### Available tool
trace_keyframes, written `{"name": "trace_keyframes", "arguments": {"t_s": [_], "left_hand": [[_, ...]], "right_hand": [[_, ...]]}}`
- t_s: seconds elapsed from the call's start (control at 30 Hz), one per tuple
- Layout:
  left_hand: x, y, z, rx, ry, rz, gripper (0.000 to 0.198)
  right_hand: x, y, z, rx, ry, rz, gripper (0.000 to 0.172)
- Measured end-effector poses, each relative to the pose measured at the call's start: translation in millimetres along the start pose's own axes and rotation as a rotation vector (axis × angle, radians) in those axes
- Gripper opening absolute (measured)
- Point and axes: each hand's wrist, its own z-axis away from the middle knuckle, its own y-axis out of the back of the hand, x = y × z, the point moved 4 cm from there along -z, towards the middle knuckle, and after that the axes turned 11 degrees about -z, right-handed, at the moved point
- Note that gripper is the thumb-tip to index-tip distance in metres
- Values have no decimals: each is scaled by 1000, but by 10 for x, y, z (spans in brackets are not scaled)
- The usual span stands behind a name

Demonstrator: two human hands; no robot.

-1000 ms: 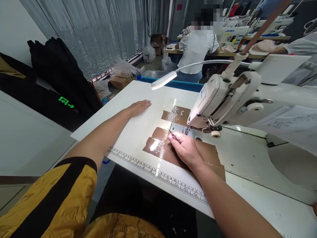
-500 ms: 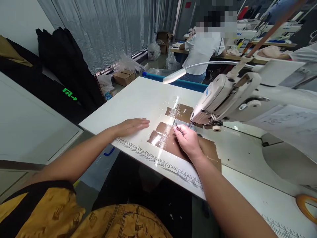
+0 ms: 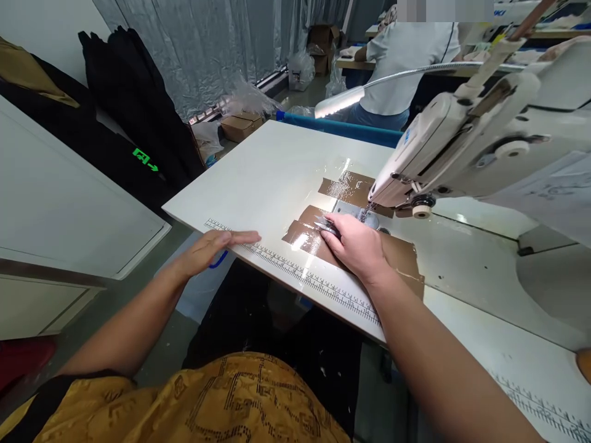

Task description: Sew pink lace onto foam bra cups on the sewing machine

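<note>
My right hand (image 3: pixel 357 245) rests on the white sewing table (image 3: pixel 277 172), fingers pinched round a small dark metal tool (image 3: pixel 327 227) that looks like tweezers or snips. The tool lies low on the brown tape patches (image 3: pixel 308 235) beside the metal needle plate (image 3: pixel 347 210), just in front of the sewing machine head (image 3: pixel 462 141). My left hand (image 3: pixel 213 247) is flat and open, fingers stretched out, at the table's front edge over the printed ruler strip (image 3: pixel 295 271). It holds nothing.
A gooseneck lamp (image 3: pixel 344 100) reaches over the table. Black garments (image 3: pixel 129 104) hang at the left against a grey curtain. Cardboard boxes (image 3: pixel 240 125) and plastic bags sit on the floor behind. A person in a white shirt (image 3: pixel 410 55) works at another table beyond.
My left hand has slid back from the middle of the table to its front edge. My right hand has lowered the tool flat onto the tape near the needle plate.
</note>
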Motion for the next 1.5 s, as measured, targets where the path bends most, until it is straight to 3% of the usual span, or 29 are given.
{"name": "trace_keyframes", "arguments": {"t_s": [0.07, 0.13, 0.33, 0.4, 0.53, 0.63, 0.7, 0.77, 0.83, 0.9, 1.0, 1.1, 1.2, 1.3, 1.4, 1.5], "left_hand": [[-13, 52, -65, 77, -11, -62, 48], [-16, 51, -159, 80, -23, -150, 50], [31, -132, -425, -217, -138, -448, 60], [67, -168, -466, -272, -215, -401, 61], [79, -152, -474, -275, -273, -206, 60], [21, -116, -442, -291, -242, -47, 56], [-24, -90, -419, -290, -233, 36, 57], [-68, -68, -398, -280, -220, 116, 59], [-100, -52, -375, -269, -208, 188, 58], [-112, -38, -351, -265, -205, 235, 59], [-125, -9, -324, -259, -186, 287, 61], [-190, 86, -312, -148, -136, 395, 60], [-332, 240, -267, 53, -31, 387, 70], [-431, 353, -179, 175, 78, 112, 71], [-372, 311, -110, 119, 19, -155, 60], [-241, 148, -68, 27, -104, -194, 55]], "right_hand": [[26, 21, 1, 0, 19, 83, 28], [45, 38, 4, 7, 49, 138, 27], [-30, 20, 26, 53, 258, 77, 28], [-88, 40, 29, 98, 307, 19, 28], [-324, 213, 83, 126, 304, -189, 24], [-627, 394, 286, 47, 194, -377, 20], [-843, 416, 524, -90, 123, -525, 19], [-1012, 266, 819, -324, 64, -729, 21], [-1060, -46, 1120, -542, -54, -910, 24], [-960, -451, 1357, -617, -275, -1097, 29], [-691, -1043, 1534, -501, -667, -1373, 40], [-537, -1418, 1480, -337, -892, -1592, 42], [-560, -1591, 1277, -291, -981, -1732, 34], [-659, -1696, 1061, -261, -1089, -1830, 23], [-790, -1786, 876, -222, -1164, -1917, 23], [-933, -1836, 736, -197, -1161, -1999, 30]]}}
